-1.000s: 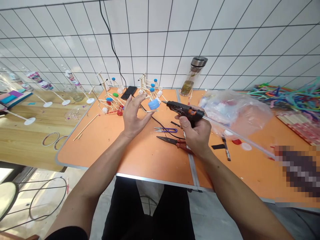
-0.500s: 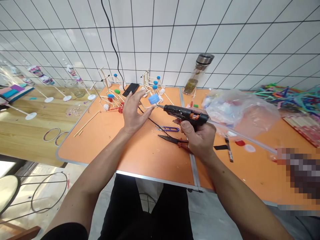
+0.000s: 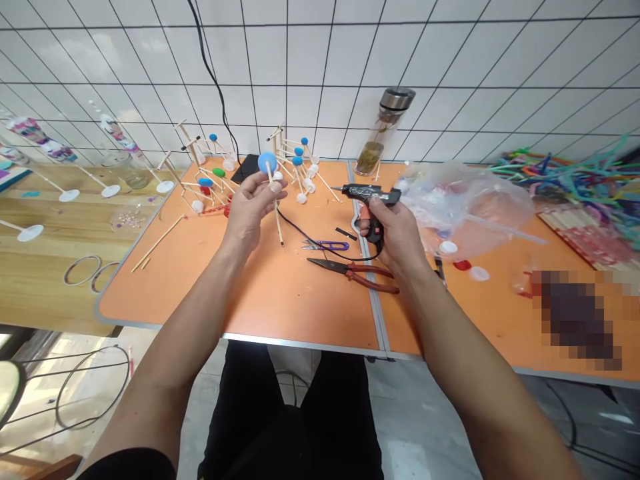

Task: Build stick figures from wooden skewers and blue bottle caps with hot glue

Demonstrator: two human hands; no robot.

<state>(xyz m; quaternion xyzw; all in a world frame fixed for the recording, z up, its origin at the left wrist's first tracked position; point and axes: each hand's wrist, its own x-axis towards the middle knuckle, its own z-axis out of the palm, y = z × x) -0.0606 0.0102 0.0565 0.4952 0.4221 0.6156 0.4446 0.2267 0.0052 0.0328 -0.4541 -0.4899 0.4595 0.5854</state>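
Observation:
My left hand [image 3: 250,210] pinches a thin wooden stick [image 3: 279,227] that hangs down below the fingers. At its upper end sits a blue bottle cap [image 3: 267,161], with a small white piece [image 3: 278,176] by my fingertips. In my right hand [image 3: 399,230] is a black hot glue gun [image 3: 367,193], gripped by the handle, its nozzle pointing left and well apart from the cap. Below lie purple thread snips [image 3: 334,246], long-nose pliers [image 3: 330,265] with red handles, and a short black strip [image 3: 346,233].
Stick models with coloured caps [image 3: 297,161] stand at the back, beside a black phone [image 3: 245,169]. A tea bottle [image 3: 383,133] leans near the wall. A plastic bag [image 3: 465,207] lies right; the glue gun's black cord [image 3: 320,241] crosses the table.
The glue gun has drawn back from the blue cap, rightward. My left hand has raised and turned the stick with its cap, and its fingers are closer together. The view has shifted slightly.

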